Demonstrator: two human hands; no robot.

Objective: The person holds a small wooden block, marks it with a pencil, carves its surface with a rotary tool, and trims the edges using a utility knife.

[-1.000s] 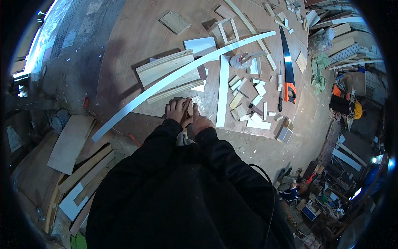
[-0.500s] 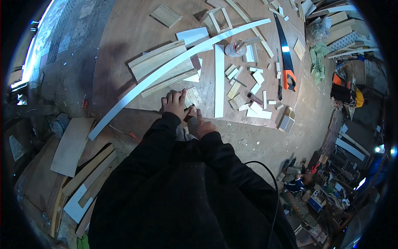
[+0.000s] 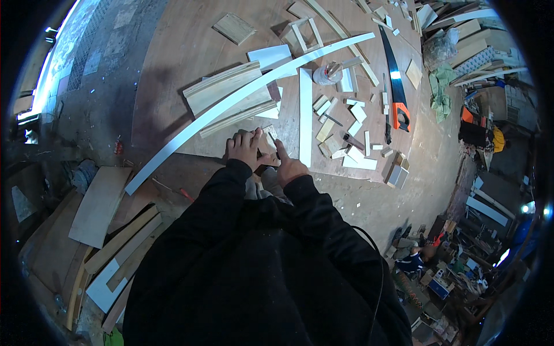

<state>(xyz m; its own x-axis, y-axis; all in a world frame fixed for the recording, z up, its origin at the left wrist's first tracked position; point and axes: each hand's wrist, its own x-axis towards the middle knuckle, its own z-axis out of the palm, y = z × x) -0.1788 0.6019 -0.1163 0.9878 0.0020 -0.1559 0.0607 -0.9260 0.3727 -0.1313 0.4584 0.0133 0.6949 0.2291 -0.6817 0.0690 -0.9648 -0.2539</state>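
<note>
At the table's near edge, my left hand (image 3: pixel 244 150) presses on a small pale wooden board (image 3: pixel 266 138), fingers bent over it and thumb reaching toward my right hand. My right hand (image 3: pixel 292 169) is closed, with its index finger stretched along a thin dark tool (image 3: pixel 270 137) whose tip lies over the board. The tool's kind is too small to make out, and its rear part is hidden in the hand. Just beyond my left hand lie grooved wooden panels (image 3: pixel 222 86). A long white curved strip (image 3: pixel 248 89) crosses above them.
On the table (image 3: pixel 173 57), a white strip (image 3: pixel 305 118), a clear jar (image 3: pixel 328 74), several small wood offcuts (image 3: pixel 326 130) and an orange-handled handsaw (image 3: pixel 397 86) lie to the right. Boards (image 3: pixel 101 202) lean at the lower left. Another person (image 3: pixel 412 259) sits at the lower right.
My right hand has moved slightly right, away from my left thumb, and the thin dark tool now shows over the board. My left hand stays on the board. The view has shifted slightly.
</note>
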